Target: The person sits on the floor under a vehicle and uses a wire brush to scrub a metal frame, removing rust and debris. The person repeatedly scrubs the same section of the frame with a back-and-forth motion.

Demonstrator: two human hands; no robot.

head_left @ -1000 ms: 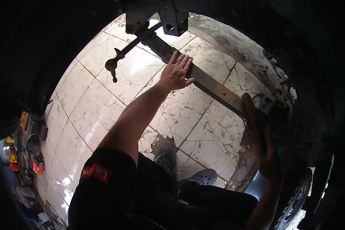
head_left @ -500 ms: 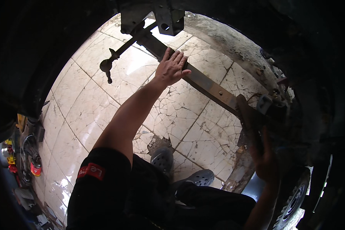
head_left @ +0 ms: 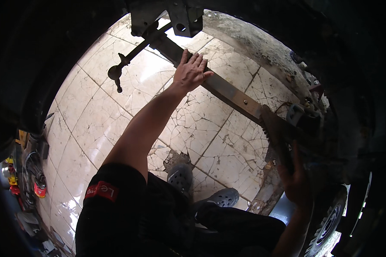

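A long rectangular metal beam [head_left: 228, 95] slants from the upper middle down to the right. My left hand [head_left: 189, 74] lies flat across its upper part, fingers stretched out and holding nothing. Toward the right end, in shadow, my right hand [head_left: 297, 182] closes around the lower end of a dark, elongated piece [head_left: 278, 141] with a notched edge. The upper end of that piece meets the beam; its exact kind is too dark to tell. A small bolt-like spot [head_left: 245, 102] shows on the beam beside it.
A dark rod with a ball-shaped joint [head_left: 115, 73] juts out at upper left, under a metal bracket [head_left: 182, 25]. Cracked floor tiles [head_left: 116, 115] spread below. Tools [head_left: 34, 171] lie at far left, a tyre [head_left: 330, 220] at lower right. My grey clogs [head_left: 225, 198] rest on the floor.
The dark notched piece in my right hand has turned slightly, and its notches show more plainly. My left hand stays flat on the beam. The whole view has shifted a little.
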